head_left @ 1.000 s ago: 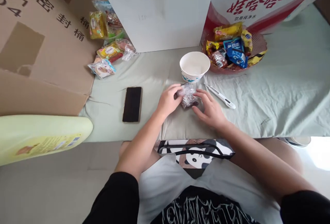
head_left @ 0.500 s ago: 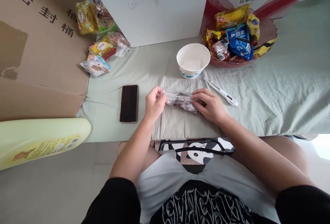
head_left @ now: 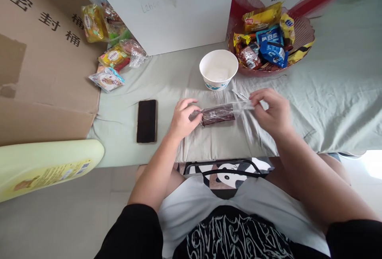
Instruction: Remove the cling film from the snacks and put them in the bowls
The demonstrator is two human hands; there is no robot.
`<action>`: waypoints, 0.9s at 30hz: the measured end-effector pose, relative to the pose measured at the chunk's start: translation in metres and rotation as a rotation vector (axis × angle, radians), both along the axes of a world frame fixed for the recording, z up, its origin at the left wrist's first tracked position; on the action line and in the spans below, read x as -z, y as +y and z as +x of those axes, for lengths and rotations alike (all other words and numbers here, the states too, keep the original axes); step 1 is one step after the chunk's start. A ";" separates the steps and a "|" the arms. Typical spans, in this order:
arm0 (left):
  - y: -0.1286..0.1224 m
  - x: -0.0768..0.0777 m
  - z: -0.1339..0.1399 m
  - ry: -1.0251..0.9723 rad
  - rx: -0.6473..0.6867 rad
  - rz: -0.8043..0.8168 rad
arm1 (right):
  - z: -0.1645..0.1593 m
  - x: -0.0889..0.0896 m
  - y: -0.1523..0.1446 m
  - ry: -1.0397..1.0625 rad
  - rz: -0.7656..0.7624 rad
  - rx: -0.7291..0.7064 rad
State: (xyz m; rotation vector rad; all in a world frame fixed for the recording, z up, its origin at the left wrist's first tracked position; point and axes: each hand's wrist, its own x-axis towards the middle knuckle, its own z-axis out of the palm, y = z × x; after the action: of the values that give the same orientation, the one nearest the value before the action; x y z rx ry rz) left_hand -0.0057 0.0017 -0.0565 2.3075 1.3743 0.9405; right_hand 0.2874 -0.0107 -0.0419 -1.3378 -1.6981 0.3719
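Note:
Between my hands on the cloth lies a dark brown snack packet (head_left: 218,114) with pale printing, inside a clear plastic wrapper (head_left: 243,106). My left hand (head_left: 184,119) is closed around the packet's left end, thumb in front and fingers behind. Slightly blurred, my right hand (head_left: 272,111) pinches the wrapper's far right end, and the clear film stretches taut from the packet to its fingertips. Just behind the film a white utility knife (head_left: 238,93) shows only at its tip; the rest is covered by my right hand. A white paper bowl (head_left: 219,85) stands behind the packet.
A phone (head_left: 147,121) lies left of my left hand. At the back right is a pinkish basket (head_left: 307,32) of wrapped snacks; more snack packs (head_left: 106,79) lie at the back left. Cardboard (head_left: 47,76) and a pale green bottle (head_left: 59,167) flank the table's left side.
My right hand has moved from the packet out to the right, drawing the wrapper's end along. The crumpled packet now lies stretched straight, and my left hand has shifted onto its left end.

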 end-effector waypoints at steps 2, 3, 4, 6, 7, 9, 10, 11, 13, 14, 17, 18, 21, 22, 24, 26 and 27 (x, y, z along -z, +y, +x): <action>-0.002 -0.005 0.002 -0.063 -0.014 0.061 | 0.010 0.001 0.003 0.030 0.019 0.194; -0.004 -0.008 0.003 -0.106 -0.014 0.110 | 0.013 0.002 0.004 0.040 0.031 0.277; -0.006 -0.011 0.005 -0.149 -0.003 0.159 | 0.015 0.001 0.004 0.045 0.053 0.339; -0.013 -0.019 0.009 -0.220 0.054 0.232 | 0.015 -0.002 0.001 0.022 0.120 0.352; -0.018 -0.023 0.012 -0.244 0.099 0.243 | 0.012 -0.005 -0.002 -0.008 0.159 0.309; -0.029 -0.031 0.019 -0.273 0.213 0.216 | 0.005 -0.011 -0.007 -0.110 0.207 0.156; -0.036 -0.034 0.022 -0.275 0.275 0.182 | 0.001 -0.014 -0.010 -0.178 0.210 0.056; -0.043 -0.037 0.025 -0.264 0.336 0.140 | -0.003 -0.016 -0.012 -0.245 0.204 -0.047; -0.055 -0.040 0.029 -0.211 0.441 0.037 | -0.008 -0.017 -0.018 -0.389 0.155 -0.244; -0.059 -0.039 0.031 -0.175 0.479 -0.013 | -0.009 -0.016 -0.020 -0.468 0.113 -0.319; -0.060 -0.033 0.032 -0.087 0.458 -0.043 | -0.003 -0.013 -0.028 -0.696 -0.042 -0.371; -0.056 -0.030 0.032 -0.068 0.398 -0.006 | 0.000 -0.013 -0.031 -0.738 -0.061 -0.334; -0.039 -0.020 0.031 0.015 0.156 0.123 | 0.004 -0.016 -0.036 -0.661 0.053 -0.182; -0.033 -0.018 0.032 0.053 0.098 0.131 | 0.003 -0.018 -0.037 -0.604 0.121 -0.156; -0.023 -0.014 0.033 0.136 0.058 0.085 | -0.003 -0.018 -0.037 -0.544 0.223 -0.173; -0.018 -0.012 0.034 0.196 0.090 -0.011 | -0.012 -0.015 -0.035 -0.586 0.253 -0.239; -0.017 -0.011 0.035 0.209 0.105 -0.057 | -0.016 -0.012 -0.034 -0.623 0.249 -0.261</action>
State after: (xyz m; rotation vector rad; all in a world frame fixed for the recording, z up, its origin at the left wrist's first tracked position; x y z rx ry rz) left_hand 0.0289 -0.0149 -0.0458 2.4635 1.3224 0.6357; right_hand 0.2712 -0.0443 -0.0298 -1.1091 -2.3550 -0.1349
